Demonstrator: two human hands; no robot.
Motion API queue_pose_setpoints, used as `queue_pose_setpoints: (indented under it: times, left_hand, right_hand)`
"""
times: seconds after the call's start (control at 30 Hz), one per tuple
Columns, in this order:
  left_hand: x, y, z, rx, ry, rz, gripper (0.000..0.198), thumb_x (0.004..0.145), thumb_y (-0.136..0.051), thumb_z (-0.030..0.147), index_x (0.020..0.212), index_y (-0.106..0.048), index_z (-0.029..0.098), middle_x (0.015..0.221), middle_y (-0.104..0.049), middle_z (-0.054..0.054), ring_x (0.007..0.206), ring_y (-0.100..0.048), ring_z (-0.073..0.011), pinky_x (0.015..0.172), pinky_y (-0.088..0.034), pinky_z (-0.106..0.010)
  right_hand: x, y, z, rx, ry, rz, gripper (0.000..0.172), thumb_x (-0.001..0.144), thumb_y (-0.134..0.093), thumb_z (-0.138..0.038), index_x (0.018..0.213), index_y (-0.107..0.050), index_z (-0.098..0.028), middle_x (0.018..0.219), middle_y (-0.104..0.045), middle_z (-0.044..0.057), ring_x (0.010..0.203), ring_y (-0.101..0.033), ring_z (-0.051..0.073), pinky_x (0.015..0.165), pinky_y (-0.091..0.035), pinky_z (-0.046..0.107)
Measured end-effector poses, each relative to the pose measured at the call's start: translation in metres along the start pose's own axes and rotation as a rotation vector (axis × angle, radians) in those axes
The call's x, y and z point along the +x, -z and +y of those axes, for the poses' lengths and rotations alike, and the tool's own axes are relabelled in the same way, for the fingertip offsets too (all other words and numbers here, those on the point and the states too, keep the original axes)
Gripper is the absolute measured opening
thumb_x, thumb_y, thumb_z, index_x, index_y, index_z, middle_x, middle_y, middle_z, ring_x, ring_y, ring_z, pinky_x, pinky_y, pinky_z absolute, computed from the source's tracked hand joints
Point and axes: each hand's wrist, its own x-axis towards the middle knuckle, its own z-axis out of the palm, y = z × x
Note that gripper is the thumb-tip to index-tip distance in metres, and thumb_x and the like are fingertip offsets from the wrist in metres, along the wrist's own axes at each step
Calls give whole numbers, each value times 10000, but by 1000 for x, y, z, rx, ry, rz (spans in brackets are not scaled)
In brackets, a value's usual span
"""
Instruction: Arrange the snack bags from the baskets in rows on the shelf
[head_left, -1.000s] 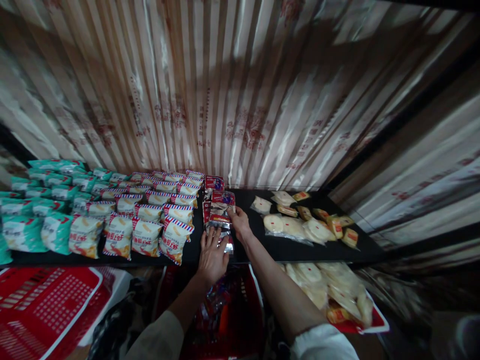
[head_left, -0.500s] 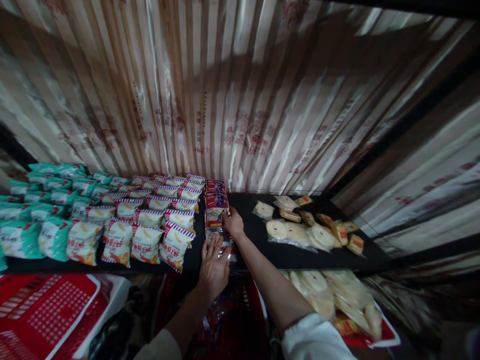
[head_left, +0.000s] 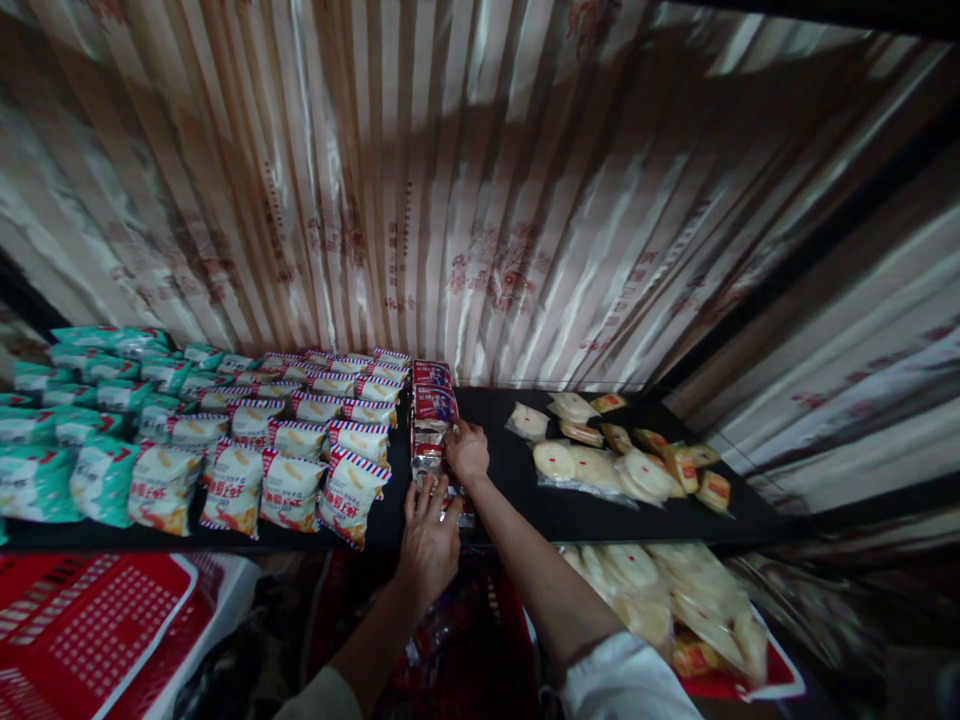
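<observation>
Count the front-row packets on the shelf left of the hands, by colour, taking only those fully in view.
Teal packets: 2
White striped-top packets: 4
Total: 6

The small red and blue plastic snack packets (head_left: 433,405) look shiny and crinkly under the right hand (head_left: 468,451) and the left hand (head_left: 429,540). The flat black shelf board (head_left: 525,490) looks smooth and matt. The white and red plastic bags of snacks (head_left: 289,490) shine a bit, and so do the green plastic bags (head_left: 45,480). The round pale cakes in clear plastic wrap (head_left: 592,465) look glossy. The striped cream cloth curtain (head_left: 450,200) looks silky and shiny. The red plastic basket with holes (head_left: 82,625) looks hard and smooth.
</observation>
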Motion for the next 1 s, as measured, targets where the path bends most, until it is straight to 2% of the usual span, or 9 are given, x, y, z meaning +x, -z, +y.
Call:
queue_pose_setpoints:
  times: [0.1,0.2,0.33,0.4,0.6,0.73,0.83,0.9,1.0]
  left_hand:
    - [0,-3,-1,3,-7,24,364,821,-457,172,1157,-596,188,1356,-500,-127,1326,-352,-316,1074,-284,-572]
    - [-1,-6,-1,0,-2,50,368,813,-471,171,1158,-597,200,1335,-522,-114,1319,-365,-304,1080,-285,-559]
    - [-1,-6,-3,10,-2,30,379,814,-470,175,1172,-592,201,1325,-530,-114,1315,-371,-301,1087,-282,-551]
    - [-1,-4,-3,9,-9,14,395,811,-472,178,1190,-581,198,1329,-526,-116,1318,-365,-304,1089,-279,-549]
    - [-1,4,-3,-5,-28,-23,440,780,-492,152,1213,-561,188,1372,-478,-126,1339,-324,-314,1093,-248,-569]
    - [-1,13,-2,-12,-96,26,482,745,-508,124,1225,-541,158,1394,-441,-160,1350,-293,-341,1069,-261,-599]
    - [-15,21,-1,-94,-163,143,387,780,-452,103,1147,-572,129,1263,-559,-156,1272,-417,-285,1046,-340,-525]
    - [-36,23,-2,-183,-168,179,320,804,-405,91,1051,-603,135,1097,-644,-124,1138,-533,-231,1006,-401,-463]
    - [-80,19,-4,-305,-23,42,272,807,-400,114,933,-630,183,962,-678,-71,1009,-595,-205,974,-435,-431]
  right_hand:
    - [-2,0,-5,-37,109,47,410,857,-477,-344,1229,-585,-211,1342,-470,123,1239,-389,287,1012,-314,379]
    - [-3,-4,-8,-72,235,34,397,836,-518,-378,1209,-600,-267,1390,-448,73,1278,-330,293,1007,-321,406]
    - [-2,-14,-5,-97,240,-91,350,828,-534,-393,1137,-650,-276,1345,-509,66,1261,-367,299,984,-350,414]
    - [-3,-19,-2,-85,225,-102,337,833,-531,-392,1124,-657,-278,1332,-522,63,1251,-389,289,981,-360,410]
    - [-7,-16,1,64,282,28,316,848,-520,-379,1103,-665,-262,1365,-490,57,1302,-333,285,1031,-323,445]
    - [-16,5,2,284,261,152,336,861,-466,-355,1046,-677,-170,1305,-529,122,1248,-414,256,1040,-327,429]
    - [-40,28,11,484,221,237,369,861,-450,-395,1047,-647,-144,1159,-608,137,1111,-529,232,983,-389,406]
    - [-70,42,21,653,149,267,386,851,-464,-444,1067,-610,-160,1035,-644,100,932,-600,198,874,-459,365]
    - [-129,50,41,848,-6,230,374,841,-476,-492,1024,-583,-183,801,-635,22,687,-589,150,674,-481,283]
